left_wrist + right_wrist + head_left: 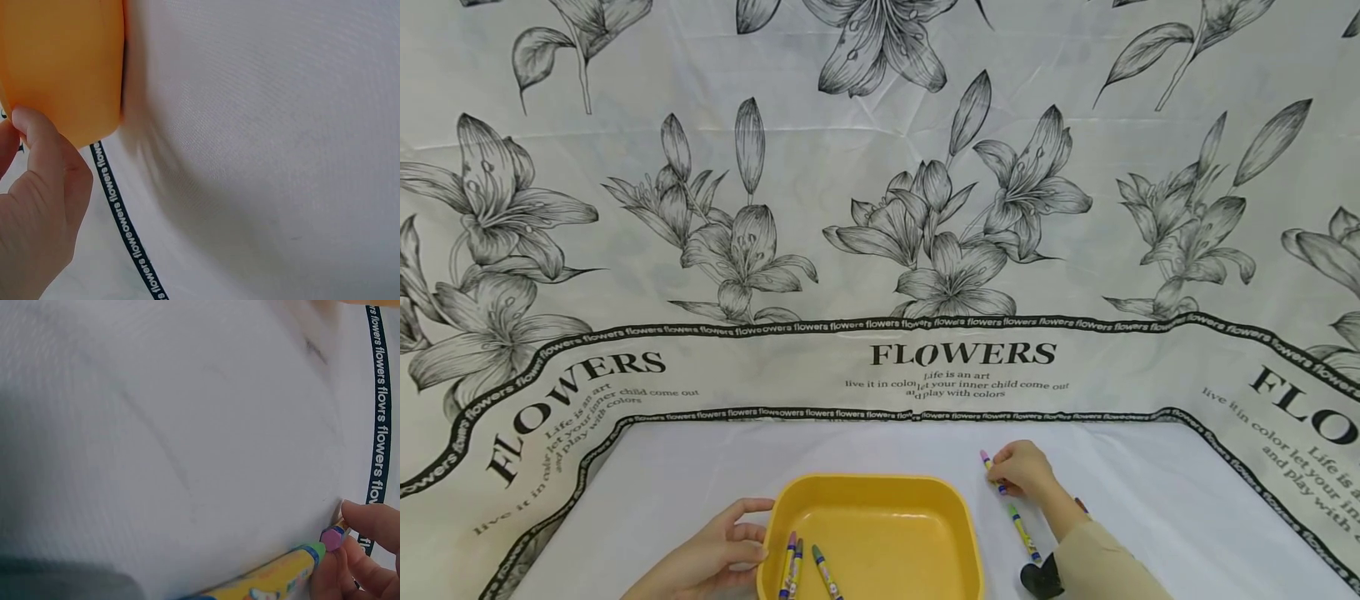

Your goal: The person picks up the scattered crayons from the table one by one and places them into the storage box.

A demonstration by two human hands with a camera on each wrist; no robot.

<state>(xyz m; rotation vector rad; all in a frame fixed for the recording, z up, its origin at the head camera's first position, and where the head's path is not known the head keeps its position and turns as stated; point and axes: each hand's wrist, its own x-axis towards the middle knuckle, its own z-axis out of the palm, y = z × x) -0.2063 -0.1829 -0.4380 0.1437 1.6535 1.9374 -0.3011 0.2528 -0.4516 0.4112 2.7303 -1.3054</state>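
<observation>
Right grip (1024, 468) is pinching a pink-tipped crayon (987, 461) between thumb and fingers, to the right of the yellow tray (887, 533); the fingertips are taking the barrel, presumably because so slim a stick allows little else. Left grip (726, 550) is resting its fingers against the tray's left side, probably to steady it; whether they are also pinching the rim, cannot tell. Inside, toward that side, a mauve-tipped crayon (788, 567) and a dark-tipped crayon (796, 568) are lying side by side, a green-tipped crayon (827, 573) slanting just beside them; the raised walls are likely guarding them against rolling off. On the white-covered bench (1150, 492), a light-green-tipped crayon (1024, 532) is lying near the right forearm, its tip pointing toward the pinched one. Another crayon (1081, 505) is showing only partly past the sleeve (1105, 562).
</observation>
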